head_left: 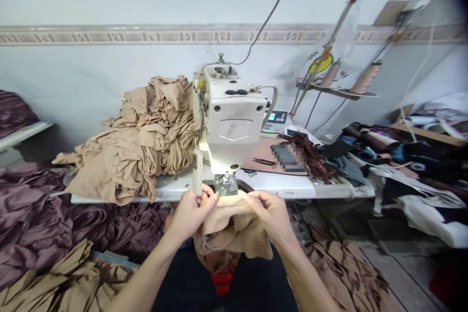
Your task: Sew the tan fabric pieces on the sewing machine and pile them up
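Observation:
A tan fabric garment piece (pixel 237 234) hangs between my two hands, its upper edge drawn out in front of the sewing machine (pixel 234 112). My left hand (pixel 195 209) pinches that edge on the left side, close to the machine's upright white bar. On the right, my right hand (pixel 268 212) grips the same edge between thumb and fingers. Just beyond the fabric edge is the lit presser foot (pixel 228 180); whether the cloth touches it I cannot tell. The lower part of the piece drapes over my lap, near a red patch.
A big heap of tan fabric (pixel 146 141) covers the table's left side. Small scissors (pixel 263 161) lie right of the machine, near brown scraps. Thread cones (pixel 366 78) stand on a rack at right. Purple cloth (pixel 73 224) is piled at left, and more tan pieces (pixel 343 273) lie below right.

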Available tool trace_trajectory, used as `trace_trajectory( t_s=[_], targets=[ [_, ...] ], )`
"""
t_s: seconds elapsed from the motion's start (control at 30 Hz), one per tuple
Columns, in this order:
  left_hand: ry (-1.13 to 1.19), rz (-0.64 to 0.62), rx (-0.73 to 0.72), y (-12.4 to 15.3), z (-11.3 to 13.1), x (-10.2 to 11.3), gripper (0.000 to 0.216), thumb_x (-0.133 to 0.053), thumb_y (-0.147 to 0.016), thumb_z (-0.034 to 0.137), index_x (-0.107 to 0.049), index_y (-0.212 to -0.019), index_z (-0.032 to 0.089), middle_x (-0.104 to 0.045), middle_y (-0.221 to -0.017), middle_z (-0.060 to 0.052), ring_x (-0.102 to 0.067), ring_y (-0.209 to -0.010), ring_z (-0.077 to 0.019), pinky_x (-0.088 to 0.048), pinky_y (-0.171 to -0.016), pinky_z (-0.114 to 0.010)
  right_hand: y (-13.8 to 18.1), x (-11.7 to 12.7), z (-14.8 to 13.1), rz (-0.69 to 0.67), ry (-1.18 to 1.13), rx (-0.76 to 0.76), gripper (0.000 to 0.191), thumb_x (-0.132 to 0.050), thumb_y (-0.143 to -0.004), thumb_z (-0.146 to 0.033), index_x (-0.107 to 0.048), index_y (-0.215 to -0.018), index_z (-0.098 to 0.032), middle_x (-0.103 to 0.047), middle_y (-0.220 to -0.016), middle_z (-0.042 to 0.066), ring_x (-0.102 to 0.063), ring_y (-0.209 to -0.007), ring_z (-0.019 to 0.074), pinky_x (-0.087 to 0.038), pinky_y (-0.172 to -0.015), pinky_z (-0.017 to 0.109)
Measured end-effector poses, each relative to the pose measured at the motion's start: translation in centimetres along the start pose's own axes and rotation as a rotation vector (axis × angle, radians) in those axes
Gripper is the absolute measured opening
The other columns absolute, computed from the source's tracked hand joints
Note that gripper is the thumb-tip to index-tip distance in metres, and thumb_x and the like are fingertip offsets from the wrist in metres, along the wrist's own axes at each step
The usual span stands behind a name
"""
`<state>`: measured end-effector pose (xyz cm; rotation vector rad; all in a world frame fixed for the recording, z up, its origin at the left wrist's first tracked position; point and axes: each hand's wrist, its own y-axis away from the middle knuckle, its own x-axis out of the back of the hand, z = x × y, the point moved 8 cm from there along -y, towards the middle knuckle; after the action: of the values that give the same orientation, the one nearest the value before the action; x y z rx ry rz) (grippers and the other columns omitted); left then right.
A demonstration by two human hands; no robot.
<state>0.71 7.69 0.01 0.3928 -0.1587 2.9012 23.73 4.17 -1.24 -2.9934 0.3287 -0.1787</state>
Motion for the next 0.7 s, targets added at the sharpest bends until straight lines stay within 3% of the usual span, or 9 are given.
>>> trace_trajectory(
  t_s=[0.17,0.47,0.63,0.7],
  targets=[
    [0.065,0.097,-0.061,-1.3,0.4,-0.3,0.024,-0.076,-0.09,0.04,-0.064,-0.093,0.02,-0.045,-0.065,0.008,-0.045,-0.058,-0.0126,-0.035,-0.058,-0.024,-1.0,0.3,0.8,0.043,-0.043,-0.024,0.045,-0.084,-0.083,-0.059,-0.079,-0.072,-0.015,-0.068,-0.066,0.003,-0.058,-0.065,0.0202,-0.046,-0.063,0.031],
    [0.189,0.082,-0.112,-3.5,0.2,-1.2,0.032,-0.077,-0.091,0.045,-0.058,-0.098,0.02,-0.038,-0.066,0.01,-0.039,-0.057,-0.0108,-0.031,-0.058,-0.023,-2.6,1.0,1.4,0.083,-0.039,-0.027,0.045,-0.083,-0.083,-0.059,-0.08,-0.075,-0.014,-0.071,-0.07,0.005,-0.06,-0.071,0.0232,-0.048,-0.069,0.033],
    [0.258,0.05,-0.103,-3.6,-0.6,-1.7,0.035,-0.076,-0.094,0.049,-0.059,-0.1,0.02,-0.039,-0.066,0.01,-0.041,-0.058,-0.0106,-0.033,-0.058,-0.022,-1.9,1.0,2.4,0.064,-0.046,-0.051,0.051,-0.082,-0.081,-0.066,-0.079,-0.077,-0.015,-0.067,-0.069,0.003,-0.057,-0.068,0.021,-0.045,-0.064,0.031],
    [0.238,0.095,-0.094,-3.2,-1.4,-1.2,0.034,-0.075,-0.096,0.05,-0.06,-0.102,0.02,-0.044,-0.067,0.009,-0.046,-0.059,-0.0116,-0.036,-0.06,-0.022,-0.9,0.9,3.4,0.045,-0.034,-0.053,0.056,-0.079,-0.082,-0.071,-0.074,-0.071,-0.017,-0.062,-0.065,0.001,-0.052,-0.063,0.0184,-0.041,-0.059,0.029]
  ],
)
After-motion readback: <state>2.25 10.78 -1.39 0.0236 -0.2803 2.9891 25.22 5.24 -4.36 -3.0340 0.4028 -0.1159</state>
